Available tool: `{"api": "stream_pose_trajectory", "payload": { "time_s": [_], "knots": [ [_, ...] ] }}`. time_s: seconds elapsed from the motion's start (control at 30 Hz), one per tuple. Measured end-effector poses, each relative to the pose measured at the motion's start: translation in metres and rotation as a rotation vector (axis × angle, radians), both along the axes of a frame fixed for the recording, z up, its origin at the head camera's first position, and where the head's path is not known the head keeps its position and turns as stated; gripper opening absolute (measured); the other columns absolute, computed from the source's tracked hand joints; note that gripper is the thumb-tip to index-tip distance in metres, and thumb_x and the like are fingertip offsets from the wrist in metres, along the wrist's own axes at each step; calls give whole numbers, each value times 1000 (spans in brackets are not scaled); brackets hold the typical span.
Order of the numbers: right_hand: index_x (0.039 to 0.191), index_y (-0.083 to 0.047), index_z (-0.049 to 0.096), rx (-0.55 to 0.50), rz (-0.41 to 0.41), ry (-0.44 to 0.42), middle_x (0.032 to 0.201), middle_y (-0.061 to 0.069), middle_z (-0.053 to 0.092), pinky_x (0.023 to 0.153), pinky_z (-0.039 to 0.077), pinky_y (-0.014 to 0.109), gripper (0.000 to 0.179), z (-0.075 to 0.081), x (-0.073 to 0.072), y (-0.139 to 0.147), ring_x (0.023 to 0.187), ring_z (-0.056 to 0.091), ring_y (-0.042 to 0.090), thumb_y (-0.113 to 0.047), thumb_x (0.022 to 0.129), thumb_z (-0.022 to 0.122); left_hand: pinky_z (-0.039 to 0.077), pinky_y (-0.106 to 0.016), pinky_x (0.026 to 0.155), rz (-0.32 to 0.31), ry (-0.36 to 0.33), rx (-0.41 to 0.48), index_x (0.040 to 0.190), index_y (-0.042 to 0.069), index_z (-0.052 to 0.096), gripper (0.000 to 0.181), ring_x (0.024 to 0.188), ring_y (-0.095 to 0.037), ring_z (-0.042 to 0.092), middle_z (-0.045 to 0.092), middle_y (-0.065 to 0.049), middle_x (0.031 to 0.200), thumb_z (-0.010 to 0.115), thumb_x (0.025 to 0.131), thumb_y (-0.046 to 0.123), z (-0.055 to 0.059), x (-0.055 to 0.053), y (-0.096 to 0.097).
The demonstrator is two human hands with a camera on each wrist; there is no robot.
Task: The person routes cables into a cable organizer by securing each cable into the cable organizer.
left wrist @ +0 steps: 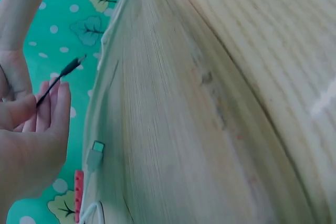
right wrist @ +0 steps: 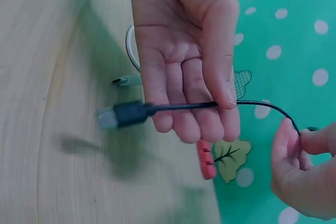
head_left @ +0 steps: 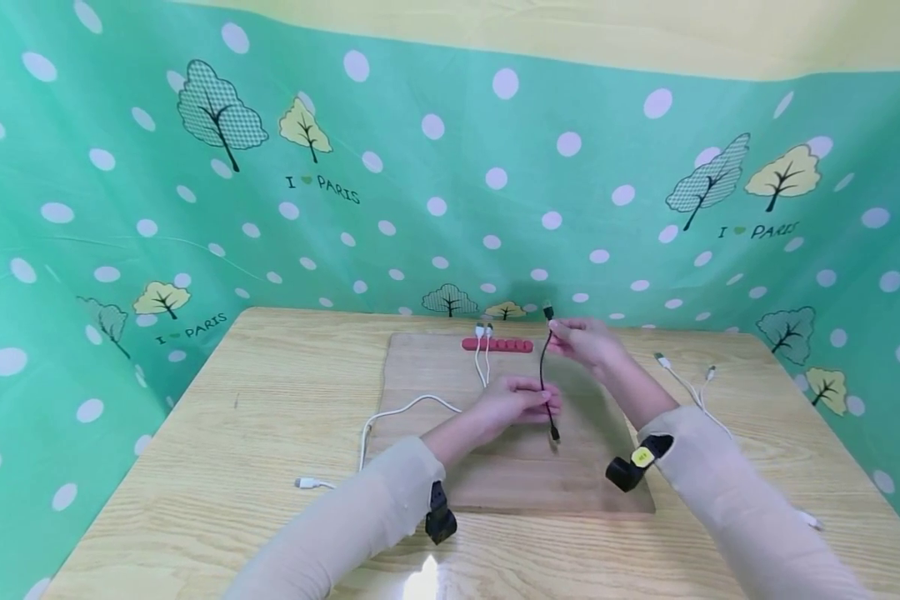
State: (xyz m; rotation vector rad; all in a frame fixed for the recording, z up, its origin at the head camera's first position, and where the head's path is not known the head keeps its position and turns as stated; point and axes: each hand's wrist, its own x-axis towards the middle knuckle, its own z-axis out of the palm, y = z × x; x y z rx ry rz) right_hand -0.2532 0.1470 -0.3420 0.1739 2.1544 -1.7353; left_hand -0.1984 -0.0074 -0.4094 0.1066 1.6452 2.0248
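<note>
A short black cable [head_left: 542, 367] with a plug at each end hangs between my two hands above the wooden board. My right hand [head_left: 588, 343] pinches it just below the upper plug [head_left: 548, 311]. Lower down, my left hand [head_left: 512, 402] pinches the cable between thumb and fingers. The lower plug [right wrist: 131, 114], with a metal end, sticks out past the left hand in the right wrist view. Behind the hands, a red cable clip [head_left: 513, 346] sits at the board's far edge, with two white plugs [head_left: 480, 332] at its left slots.
The wooden board [head_left: 420, 358] lies on a light wood table [head_left: 270, 375]. A white cable [head_left: 401, 408] runs off the board's left side, near a white plug [head_left: 307, 482]. More white cables [head_left: 690, 387] lie to the right. A green dotted cloth [head_left: 390, 167] hangs behind the table.
</note>
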Motion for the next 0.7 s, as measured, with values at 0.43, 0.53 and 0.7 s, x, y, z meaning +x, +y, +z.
{"api": "stream_pose_trajectory", "payload": {
  "time_s": [0.43, 0.53, 0.7],
  "knots": [
    [125, -1, 51, -253, -88, -56, 83, -6, 64, 108, 47, 26, 30, -22, -24, -6, 89, 62, 8, -15, 98, 53, 62, -31, 78, 175, 10, -199, 107, -8, 67, 19, 88, -26, 74, 72, -24, 101, 60, 92, 2, -8, -14, -12],
    [114, -4, 55, -280, -111, -70, 82, -5, 64, 104, 50, 23, 20, -25, -28, -6, 85, 62, 7, -15, 97, 54, 63, -28, 74, 169, 6, -246, 104, -7, 68, 17, 81, -22, 74, 73, -23, 97, 61, 91, 3, -7, -12, -15],
    [133, 3, 46, -288, -119, -89, 78, -5, 66, 101, 52, 23, 41, -33, -34, -6, 79, 65, 7, -11, 96, 57, 62, -25, 69, 148, -6, -326, 102, -4, 70, 16, 79, -20, 75, 75, -20, 94, 63, 91, 6, -5, -9, -20]
  ]
}}
